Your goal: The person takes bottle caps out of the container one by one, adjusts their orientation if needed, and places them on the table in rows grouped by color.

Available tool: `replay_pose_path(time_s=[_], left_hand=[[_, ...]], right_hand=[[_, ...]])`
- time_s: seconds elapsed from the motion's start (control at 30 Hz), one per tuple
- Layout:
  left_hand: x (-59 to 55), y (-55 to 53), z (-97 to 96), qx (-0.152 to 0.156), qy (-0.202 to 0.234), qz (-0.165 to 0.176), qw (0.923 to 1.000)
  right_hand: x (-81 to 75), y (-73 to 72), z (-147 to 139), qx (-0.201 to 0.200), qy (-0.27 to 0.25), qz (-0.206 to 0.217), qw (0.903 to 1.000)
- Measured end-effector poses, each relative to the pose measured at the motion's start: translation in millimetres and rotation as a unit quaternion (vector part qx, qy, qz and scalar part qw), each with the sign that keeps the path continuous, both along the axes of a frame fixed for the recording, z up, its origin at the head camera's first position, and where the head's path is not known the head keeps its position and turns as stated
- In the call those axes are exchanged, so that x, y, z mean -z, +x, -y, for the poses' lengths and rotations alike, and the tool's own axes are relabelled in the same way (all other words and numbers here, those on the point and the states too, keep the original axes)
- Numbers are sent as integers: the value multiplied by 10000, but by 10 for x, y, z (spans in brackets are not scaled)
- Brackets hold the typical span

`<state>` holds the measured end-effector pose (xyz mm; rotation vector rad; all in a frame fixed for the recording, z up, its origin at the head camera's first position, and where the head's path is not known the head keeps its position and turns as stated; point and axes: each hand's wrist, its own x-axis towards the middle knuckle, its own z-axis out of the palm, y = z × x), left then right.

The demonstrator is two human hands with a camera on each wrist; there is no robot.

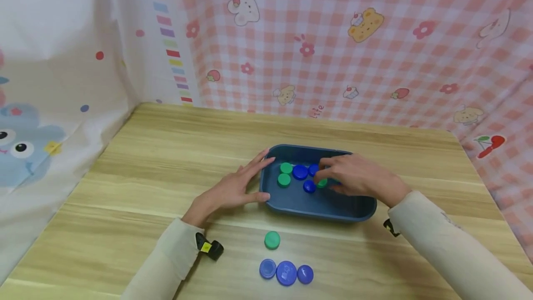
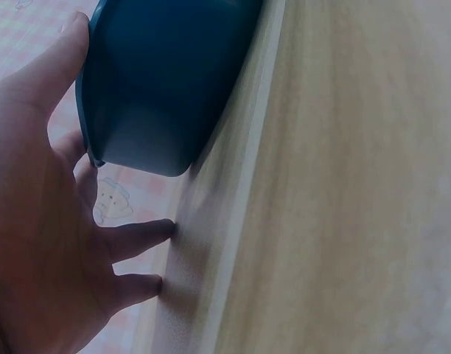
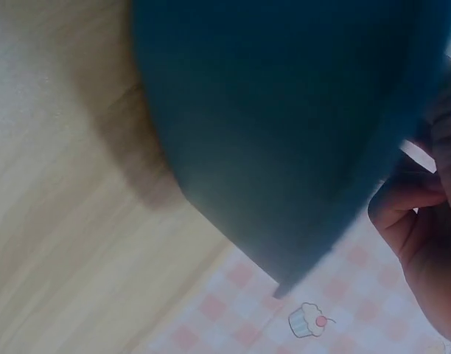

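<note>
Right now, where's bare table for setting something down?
The widest bare patch of table runs from the left sleeve to the white cloth. Another lies behind the tray, up to the checked cloth. It's crowded inside the tray, among green caps, blue caps and the right grip, and just in front, with a lone green cap and three more blue caps.

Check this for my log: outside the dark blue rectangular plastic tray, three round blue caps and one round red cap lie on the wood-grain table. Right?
Not quite: the single round plastic cap is green, not red, as the head view shows.
</note>
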<state>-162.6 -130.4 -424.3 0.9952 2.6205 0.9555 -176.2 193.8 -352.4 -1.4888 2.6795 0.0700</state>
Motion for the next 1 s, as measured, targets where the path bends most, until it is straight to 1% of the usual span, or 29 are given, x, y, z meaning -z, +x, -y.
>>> replay_pose_path(time_s=[0.13, 0.37, 0.67, 0.83, 1.0], left_hand=[[-12, 5, -3, -1, -5, 2, 10000], [-18, 2, -5, 14, -5, 21, 10000], [-6, 1, 4, 11, 31, 8, 10000], [-19, 7, -4, 42, 16, 14, 10000], [-15, 6, 0, 51, 51, -14, 10000]], right_hand=[[56, -36, 10, 64, 98, 53, 9999], [95, -84, 31, 62, 111, -30, 9999], [150, -123, 25, 184, 177, 117, 9996], [179, -118, 11, 250, 277, 308, 9988], [180, -125, 16, 226, 213, 388, 9988]])
